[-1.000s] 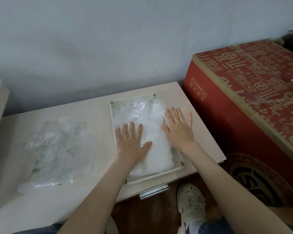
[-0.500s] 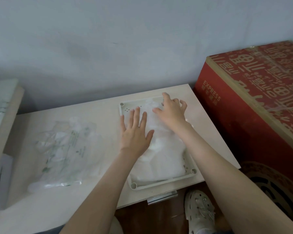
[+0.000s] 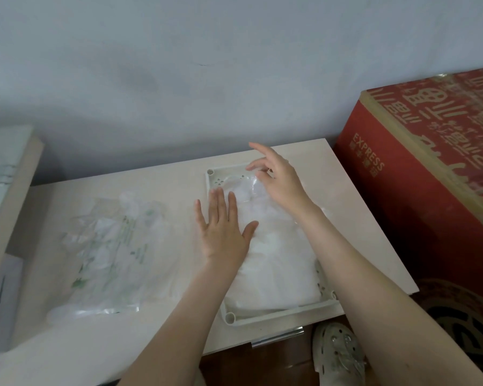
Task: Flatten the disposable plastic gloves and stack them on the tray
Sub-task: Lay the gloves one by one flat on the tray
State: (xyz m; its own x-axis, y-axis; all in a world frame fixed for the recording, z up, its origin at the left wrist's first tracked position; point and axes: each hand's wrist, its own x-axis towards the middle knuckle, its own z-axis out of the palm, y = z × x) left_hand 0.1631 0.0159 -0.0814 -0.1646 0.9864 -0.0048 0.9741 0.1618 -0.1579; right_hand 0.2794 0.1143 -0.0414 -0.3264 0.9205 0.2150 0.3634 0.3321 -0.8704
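A white plastic tray (image 3: pixel 279 313) lies on the pale table (image 3: pixel 162 185), and a stack of flattened clear disposable gloves (image 3: pixel 276 263) fills it. My left hand (image 3: pixel 223 232) presses flat on the left side of the stack, fingers straight, partly over the tray's left rim. My right hand (image 3: pixel 279 179) hovers just above the far end of the stack. Its index finger is stretched out and the other fingers are loosely bent. I cannot see anything held in it.
A crumpled clear bag with green print (image 3: pixel 109 252), with more gloves inside, lies on the table left of the tray. A large red cardboard box (image 3: pixel 430 176) stands close on the right. A pale box (image 3: pixel 9 174) sits at the far left. A grey wall runs behind.
My right hand slid from the stack's right side up to its far end, then lifted off. My left hand shifted slightly left and stays flat on the stack.
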